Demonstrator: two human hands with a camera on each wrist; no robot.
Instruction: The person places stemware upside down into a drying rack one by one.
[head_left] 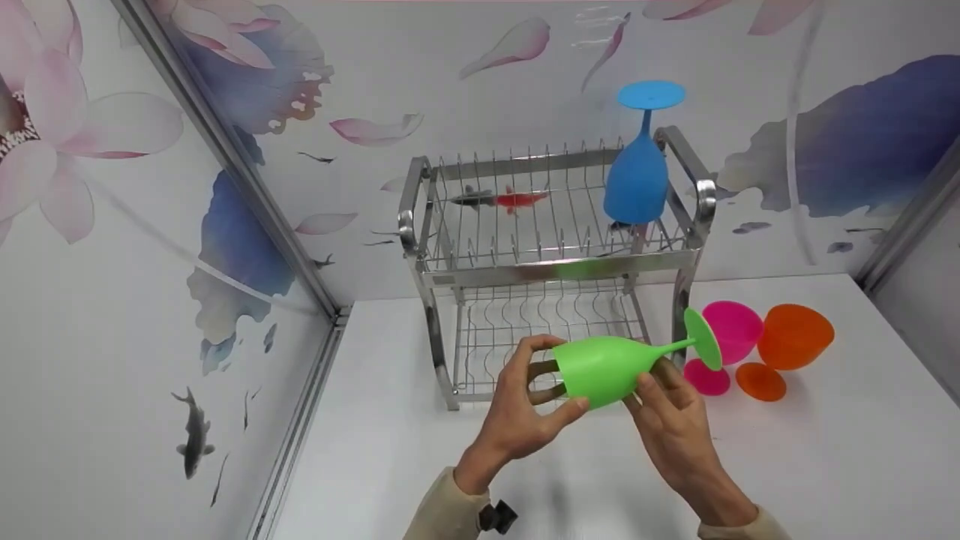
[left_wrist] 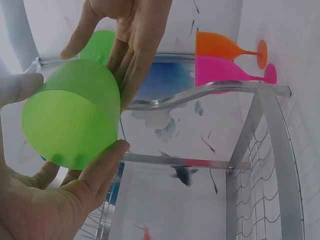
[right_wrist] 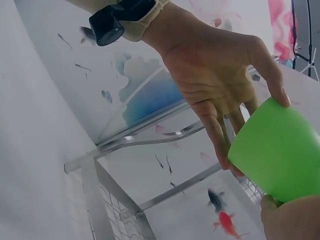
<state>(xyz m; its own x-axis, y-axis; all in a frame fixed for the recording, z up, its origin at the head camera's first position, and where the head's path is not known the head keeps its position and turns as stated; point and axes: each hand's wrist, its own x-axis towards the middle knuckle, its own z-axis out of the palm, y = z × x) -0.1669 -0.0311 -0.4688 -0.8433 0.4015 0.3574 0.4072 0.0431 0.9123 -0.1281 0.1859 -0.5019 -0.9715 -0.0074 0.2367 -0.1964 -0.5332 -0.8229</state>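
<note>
A green plastic goblet [head_left: 600,367] is held sideways in front of the metal dish rack, its bowl to the left and its round foot to the right. My left hand [head_left: 521,416] grips the rim end, thumb on the near side and fingers around the far side; the left wrist view looks into the goblet's mouth [left_wrist: 62,125]. With thumb and fingers my right hand [head_left: 675,427] holds the lower bowl near the stem. A blue goblet [head_left: 637,187] stands upside down on the upper tier's right end. In the right wrist view, the green bowl [right_wrist: 280,150] hides part of the right hand.
The two-tier dish rack [head_left: 562,268] stands against the flower-patterned back wall. To its right, a pink goblet [head_left: 733,330] and an orange goblet [head_left: 796,337] stand upright side by side on the white table [head_left: 840,450]. A patterned side wall [head_left: 112,315] rises at left.
</note>
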